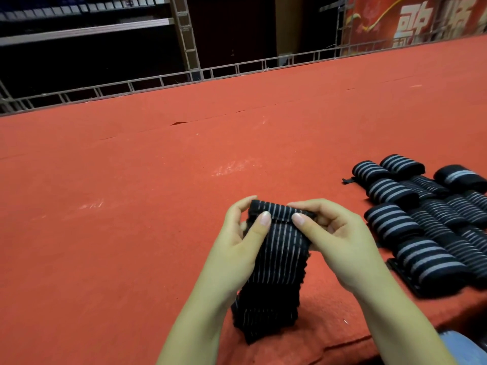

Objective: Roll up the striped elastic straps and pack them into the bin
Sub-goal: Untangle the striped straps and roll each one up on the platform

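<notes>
Strap (274,264) lengthwise from camera, far end folded.

i saw a long table (131,180) covered in red felt, running from about 8 o'clock up toward 2 o'clock. the felt showed a few pale scuffs (232,167) near the middle and thin seams (181,123) further back. at 3 to 4 o'clock lay a cluster of rolled striped straps (432,222), black with grey bands, packed side by side and touching. one unrolled strap (274,280) trailed over the near edge around 6 o'clock.
</notes>
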Demonstrator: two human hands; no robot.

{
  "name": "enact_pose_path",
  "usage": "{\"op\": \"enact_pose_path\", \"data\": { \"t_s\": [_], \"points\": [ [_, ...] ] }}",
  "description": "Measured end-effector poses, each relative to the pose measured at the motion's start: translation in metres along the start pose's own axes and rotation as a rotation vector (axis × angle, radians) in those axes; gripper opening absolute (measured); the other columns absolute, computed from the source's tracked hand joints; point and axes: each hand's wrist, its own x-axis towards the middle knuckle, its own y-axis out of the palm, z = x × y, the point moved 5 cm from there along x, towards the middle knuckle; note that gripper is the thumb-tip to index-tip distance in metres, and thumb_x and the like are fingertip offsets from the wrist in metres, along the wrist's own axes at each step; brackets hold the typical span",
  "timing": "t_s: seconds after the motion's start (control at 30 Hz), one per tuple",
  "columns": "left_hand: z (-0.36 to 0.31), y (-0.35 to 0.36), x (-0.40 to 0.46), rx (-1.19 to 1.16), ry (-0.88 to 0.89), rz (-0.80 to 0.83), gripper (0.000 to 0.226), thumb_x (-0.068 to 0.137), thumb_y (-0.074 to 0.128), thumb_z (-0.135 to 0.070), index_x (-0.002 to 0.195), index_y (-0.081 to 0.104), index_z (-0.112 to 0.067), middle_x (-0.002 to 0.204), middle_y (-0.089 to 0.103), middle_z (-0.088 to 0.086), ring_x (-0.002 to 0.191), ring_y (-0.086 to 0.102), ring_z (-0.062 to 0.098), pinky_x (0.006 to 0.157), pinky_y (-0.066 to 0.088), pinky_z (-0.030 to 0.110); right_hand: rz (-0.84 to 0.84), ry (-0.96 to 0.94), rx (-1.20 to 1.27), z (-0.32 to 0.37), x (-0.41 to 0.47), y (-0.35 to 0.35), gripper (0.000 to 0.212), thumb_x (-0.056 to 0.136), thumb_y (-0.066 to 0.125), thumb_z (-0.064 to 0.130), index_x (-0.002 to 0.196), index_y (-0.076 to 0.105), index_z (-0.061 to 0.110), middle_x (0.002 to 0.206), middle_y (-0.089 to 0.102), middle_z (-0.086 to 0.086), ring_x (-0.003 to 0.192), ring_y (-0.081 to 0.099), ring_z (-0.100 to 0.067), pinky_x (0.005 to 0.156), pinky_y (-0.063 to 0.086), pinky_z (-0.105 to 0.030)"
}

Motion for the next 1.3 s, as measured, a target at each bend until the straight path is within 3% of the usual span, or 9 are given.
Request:
{"op": "enact_pose_path", "data": {
  "t_s": [0.23,0.33,0.47,0.57,0.67,0.8,0.9,1.1,1.3],
  "points": [
    [0.003,-0.003,0.000,-0.040,0.028,-0.108,0.047,0.075,0.060,-0.049,0.119,0.060,-0.031,0.097,0.073,0.002,0.084,0.072,0.012,0.066,0.054,0.022,-0.008,-0.168,-0.262,0.009,-0.004,0.004,0.028,0.084,0.068,0.003,0.088,0.072,0.031,0.084,0.072,0.017,0.076,0.065,-0.001,0.066,0.046,-0.009],
    [0.001,-0.007,0.000,0.026,0.060,-0.156,0.044,0.075,0.057,-0.055,0.112,0.065,-0.031,0.106,0.072,0.000,0.097,0.071,0.014,0.079,0.056,0.028,0.055,-0.159,-0.282,0.010,-0.005,0.005,0.032,0.081,0.071,0.001,0.087,0.073,0.032,0.084,0.073,0.014,0.071,0.064,-0.006,0.064,0.046,-0.010],
    [0.001,-0.009,-0.001,0.054,0.072,-0.154,0.019,0.093,0.056,-0.036,0.107,0.067,-0.030,0.094,0.069,-0.001,0.084,0.066,0.013,0.076,0.052,0.029,0.146,-0.077,-0.197,0.011,-0.005,0.006,0.023,0.081,0.071,0.006,0.088,0.075,0.028,0.080,0.072,0.013,0.066,0.061,0.002,0.062,0.049,-0.012],
    [0.000,-0.006,-0.003,0.059,0.093,-0.091,0.023,0.101,0.048,-0.017,0.112,0.063,-0.030,0.084,0.060,0.000,0.072,0.055,0.012,0.064,0.047,0.024,0.205,0.110,0.036,0.004,-0.006,0.009,0.020,0.078,0.060,0.030,0.092,0.075,0.029,0.087,0.073,0.001,0.078,0.067,-0.003,0.059,0.055,-0.022],
    [-0.001,-0.003,-0.006,0.106,0.084,-0.045,0.025,0.104,0.046,-0.021,0.113,0.060,-0.039,0.081,0.060,-0.005,0.071,0.057,0.010,0.064,0.049,0.024,0.206,0.181,0.012,-0.004,-0.006,0.010,0.032,0.076,0.057,0.042,0.102,0.072,0.031,0.100,0.071,-0.008,0.085,0.066,-0.012,0.073,0.055,-0.039],
    [0.001,-0.003,-0.009,0.156,0.100,-0.013,0.026,0.091,0.047,-0.036,0.112,0.056,-0.048,0.093,0.061,0.000,0.086,0.062,0.019,0.082,0.054,0.044,0.207,0.176,0.005,-0.004,-0.007,0.009,0.016,0.089,0.059,0.018,0.100,0.070,0.014,0.080,0.071,-0.003,0.074,0.066,-0.012,0.063,0.054,-0.030],
    [-0.001,-0.001,-0.010,0.098,0.091,-0.028,0.023,0.093,0.053,-0.040,0.113,0.056,-0.049,0.092,0.063,-0.001,0.085,0.064,0.019,0.082,0.055,0.045,0.147,0.116,0.074,-0.002,-0.008,0.009,0.013,0.090,0.058,0.006,0.096,0.070,0.010,0.074,0.070,0.000,0.068,0.066,-0.010,0.057,0.053,-0.023],
    [0.002,0.007,-0.010,0.009,0.044,0.008,0.046,0.090,0.062,-0.045,0.132,0.044,-0.041,0.108,0.073,0.009,0.097,0.072,0.028,0.082,0.059,0.044,-0.040,-0.050,0.057,0.007,-0.007,0.000,0.019,0.088,0.062,0.004,0.091,0.072,0.020,0.086,0.075,0.002,0.079,0.069,-0.009,0.066,0.053,-0.022],
    [0.003,0.003,-0.005,0.022,0.107,-0.112,0.044,0.071,0.071,-0.065,0.112,0.060,-0.053,0.110,0.070,0.011,0.097,0.070,0.023,0.081,0.057,0.038,-0.039,-0.295,-0.287,0.015,-0.012,0.004,0.031,0.084,0.070,0.003,0.091,0.070,0.033,0.094,0.071,0.020,0.090,0.065,0.004,0.077,0.043,-0.005]
  ]
}}
